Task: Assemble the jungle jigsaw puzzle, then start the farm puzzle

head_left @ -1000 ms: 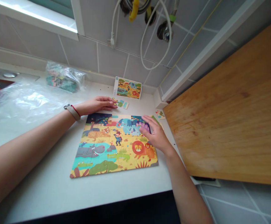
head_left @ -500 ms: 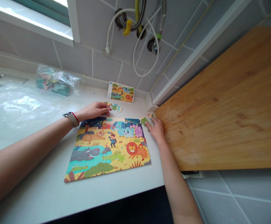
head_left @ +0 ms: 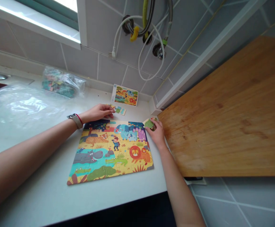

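Observation:
A jigsaw puzzle (head_left: 111,151) with a printed animal scene lies on the white counter, its pieces joined. My right hand (head_left: 157,132), just off its upper right corner, grips a green puzzle piece (head_left: 148,124) between thumb and fingers. Part of another piece (head_left: 154,119) shows behind those fingers. My left hand (head_left: 101,112) rests beyond the puzzle's far edge with its fingers curled together; what they hold, if anything, is hidden. Beside its fingertips lie several loose puzzle pieces (head_left: 120,110).
A picture card (head_left: 125,95) of the same scene lies near the wall. At the left are a plastic bag of colourful pieces (head_left: 61,83) and a clear plastic wrapper (head_left: 26,104). A wooden board (head_left: 227,116) borders the right side. Hoses and a white cable (head_left: 139,63) hang above.
My right fingers have closed around the green puzzle piece, where they were spread over it before. My left hand keeps its place. The whole view has shifted slightly.

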